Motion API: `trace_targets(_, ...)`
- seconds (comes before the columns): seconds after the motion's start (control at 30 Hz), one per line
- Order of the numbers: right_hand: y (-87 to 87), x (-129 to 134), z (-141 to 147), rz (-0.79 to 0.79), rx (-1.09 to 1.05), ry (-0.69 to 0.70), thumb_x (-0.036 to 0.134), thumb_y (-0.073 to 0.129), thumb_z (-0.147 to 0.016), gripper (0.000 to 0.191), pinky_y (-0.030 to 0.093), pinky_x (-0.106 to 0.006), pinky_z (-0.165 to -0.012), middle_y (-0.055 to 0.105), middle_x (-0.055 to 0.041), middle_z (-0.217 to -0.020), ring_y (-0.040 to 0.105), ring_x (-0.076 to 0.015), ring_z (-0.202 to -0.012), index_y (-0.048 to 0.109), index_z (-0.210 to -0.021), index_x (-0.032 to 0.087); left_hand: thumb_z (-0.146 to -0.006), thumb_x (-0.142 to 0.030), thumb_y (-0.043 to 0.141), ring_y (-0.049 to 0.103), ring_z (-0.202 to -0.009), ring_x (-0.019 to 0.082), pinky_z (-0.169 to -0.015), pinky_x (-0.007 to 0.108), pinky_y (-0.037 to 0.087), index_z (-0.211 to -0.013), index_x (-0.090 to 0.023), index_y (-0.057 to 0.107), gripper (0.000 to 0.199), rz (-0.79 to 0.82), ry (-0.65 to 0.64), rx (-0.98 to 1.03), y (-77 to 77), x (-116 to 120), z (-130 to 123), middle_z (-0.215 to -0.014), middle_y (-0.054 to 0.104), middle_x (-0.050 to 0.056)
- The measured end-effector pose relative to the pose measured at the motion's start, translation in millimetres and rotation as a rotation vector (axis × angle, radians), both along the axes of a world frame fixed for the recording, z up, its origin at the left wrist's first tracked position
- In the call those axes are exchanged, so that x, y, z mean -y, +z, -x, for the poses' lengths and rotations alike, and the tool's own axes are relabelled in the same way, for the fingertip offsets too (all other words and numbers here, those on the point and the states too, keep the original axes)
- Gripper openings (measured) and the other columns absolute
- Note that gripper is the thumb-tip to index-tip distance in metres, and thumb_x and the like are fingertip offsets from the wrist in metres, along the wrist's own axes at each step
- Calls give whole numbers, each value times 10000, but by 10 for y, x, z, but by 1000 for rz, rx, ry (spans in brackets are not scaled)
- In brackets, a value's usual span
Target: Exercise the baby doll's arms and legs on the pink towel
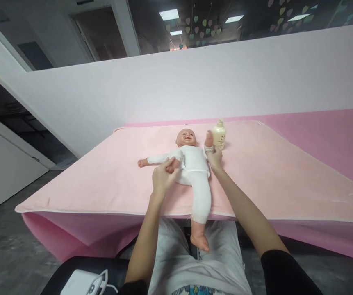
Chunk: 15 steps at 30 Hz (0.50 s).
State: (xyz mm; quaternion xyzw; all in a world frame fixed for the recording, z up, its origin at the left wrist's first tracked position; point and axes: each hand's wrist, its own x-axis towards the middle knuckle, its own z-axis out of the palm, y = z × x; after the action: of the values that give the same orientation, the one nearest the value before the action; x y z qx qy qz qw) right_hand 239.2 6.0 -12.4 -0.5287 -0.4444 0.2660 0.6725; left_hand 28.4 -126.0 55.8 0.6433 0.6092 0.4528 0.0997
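Observation:
A baby doll [193, 159] with a white cloth body lies face up on a pink towel [102, 180], its head away from me. One doll leg is folded up to its belly, and my left hand [162, 176] is closed around its foot [174, 164]. My right hand [215, 159] grips the doll's arm at the wrist, and the doll's small hand [209, 138] points up above my fingers. The other doll arm [158, 159] stretches out to the left. Its straight leg [201, 196] reaches over the table's front edge, with the foot hanging above my lap.
A pale yellow pump bottle [219, 135] stands just behind my right hand. The towel covers a pink cloth [333, 139] draped over the table. A white wall [194, 86] rises at the back. A white device with a cable [82, 282] rests on a black seat at lower left.

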Motion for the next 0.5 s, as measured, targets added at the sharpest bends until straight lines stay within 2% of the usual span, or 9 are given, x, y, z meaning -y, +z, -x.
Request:
trace_targets(0.07, 63, 77, 40, -72, 247, 130, 193, 534, -630, 231, 460, -292, -721, 679, -34, -811, 583, -200, -782, 673, -814, 175, -726, -185, 598, 654, -1082, 247, -948, 351, 515, -1208, -157, 656, 486, 64, -10, 54, -23, -225, -19, -1181, 686, 77)
trace_targets(0.1, 85, 106, 53, -105, 338, 191, 181, 521, -631, 274, 458, -298, -738, 693, -40, -843, 590, -207, -802, 693, -844, 181, -729, -187, 593, 653, -1084, 244, -952, 350, 512, -1217, -154, 649, 493, 70, -19, 62, -37, -255, -18, -1187, 683, 78)
trace_targets(0.17, 100, 134, 63, -122, 413, 220, 165, 501, -628, 339, 453, -308, -759, 704, -46, -895, 598, -212, -822, 703, -897, 191, -728, -195, 594, 650, -1093, 251, -958, 357, 509, -1221, -166, 648, 497, 43, -33, 35, -58, -158, 3, -1246, 649, 86)
trace_targets(0.3, 34, 72, 37, -7, 241, 69, 195, 511, -627, 256, 458, -307, -739, 689, -31, -833, 587, -202, -780, 656, -837, 190, -746, -200, 592, 621, -1143, 269, -953, 357, 520, -1233, -175, 639, 490, -108, -57, -38, -133, 459, 62, -1334, 574, 105)
trace_targets(0.43, -34, -23, 11, 156, -155, -80, 205, 583, -582, 211, 476, -272, -645, 641, -1, -764, 580, -173, -698, 585, -793, 191, -778, -144, 545, 612, -1152, 248, -929, 310, 538, -1212, -154, 647, 446, -261, -109, -56, -374, 1169, 34, -1276, 615, 117)
trace_targets(0.5, -37, -47, 5, 182, -356, -105, 200, 601, -583, 246, 495, -259, -623, 637, -1, -802, 600, -164, -709, 570, -827, 189, -771, -103, 532, 636, -1115, 235, -895, 282, 555, -1203, -163, 651, 452, -283, -126, -71, -474, 1389, 3, -1245, 636, 112)
